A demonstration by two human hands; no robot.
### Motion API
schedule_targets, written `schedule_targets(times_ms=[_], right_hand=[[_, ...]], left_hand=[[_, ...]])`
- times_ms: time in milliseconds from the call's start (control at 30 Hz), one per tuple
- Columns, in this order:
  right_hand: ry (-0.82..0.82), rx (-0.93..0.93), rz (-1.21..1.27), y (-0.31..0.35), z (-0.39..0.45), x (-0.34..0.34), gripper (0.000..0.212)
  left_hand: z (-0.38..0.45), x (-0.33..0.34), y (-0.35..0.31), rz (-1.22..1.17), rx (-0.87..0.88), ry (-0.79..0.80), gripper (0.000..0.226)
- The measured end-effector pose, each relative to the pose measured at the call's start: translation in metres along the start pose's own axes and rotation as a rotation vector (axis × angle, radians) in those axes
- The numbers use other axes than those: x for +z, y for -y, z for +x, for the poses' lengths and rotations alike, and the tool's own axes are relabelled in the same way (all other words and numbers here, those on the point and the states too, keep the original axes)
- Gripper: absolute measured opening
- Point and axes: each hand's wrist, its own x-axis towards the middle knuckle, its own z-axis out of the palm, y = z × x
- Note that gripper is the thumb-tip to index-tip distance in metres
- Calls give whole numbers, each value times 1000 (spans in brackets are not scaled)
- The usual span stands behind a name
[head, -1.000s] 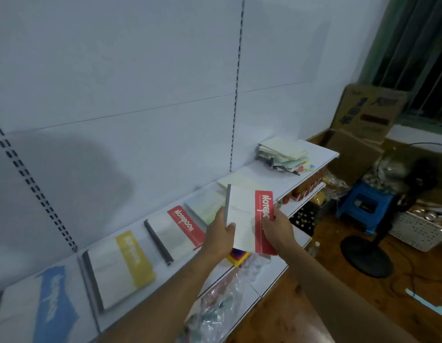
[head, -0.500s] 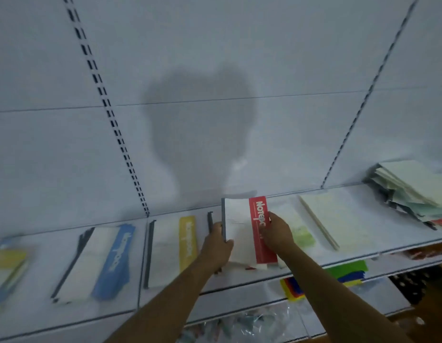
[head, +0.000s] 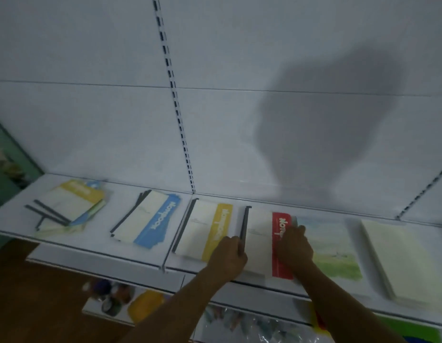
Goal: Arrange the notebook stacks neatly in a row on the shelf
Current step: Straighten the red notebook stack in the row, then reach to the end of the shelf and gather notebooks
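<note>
A red-banded notebook stack (head: 261, 240) lies flat on the white shelf (head: 130, 253). My left hand (head: 230, 253) grips its dark spine edge and my right hand (head: 293, 247) presses on its red band. To its left sit a yellow-banded stack (head: 205, 231), a blue-banded stack (head: 150, 222) and a messy fanned pile (head: 66, 210). To its right lie a green landscape-cover stack (head: 334, 251) and a pale cream stack (head: 398, 258).
A white slotted back panel (head: 175, 100) rises behind the shelf. A lower shelf (head: 111, 310) holds tape rolls and a yellow object (head: 144, 306). Plastic-wrapped goods (head: 249, 328) sit below my arms. Brown floor shows at bottom left.
The red-banded stack went from held upright in the air to lying flat on the shelf between the yellow and green stacks. The view swung left along the shelf.
</note>
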Motion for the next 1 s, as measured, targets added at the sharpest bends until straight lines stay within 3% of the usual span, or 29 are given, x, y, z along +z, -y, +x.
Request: schedule_targets(times_ms=[100, 167, 267, 500, 667, 1000], right_hand=[[-31, -187, -115, 21, -8, -3, 43], [40, -335, -98, 47, -10, 4, 39], [153, -397, -13, 100, -25, 26, 42], [321, -689, 135, 257, -111, 86, 30], [355, -927, 72, 365, -190, 133, 20], [422, -1053, -1, 484, -293, 225, 23]], left_hand=[[-16, -20, 15, -35, -33, -81, 22], [-28, -43, 30, -50, -74, -158, 21], [-46, -84, 57, -59, -156, -240, 18], [-119, -200, 149, -54, -372, -468, 18], [-184, -285, 224, -32, -485, -606, 18], [-247, -367, 339, -77, -648, -651, 18]])
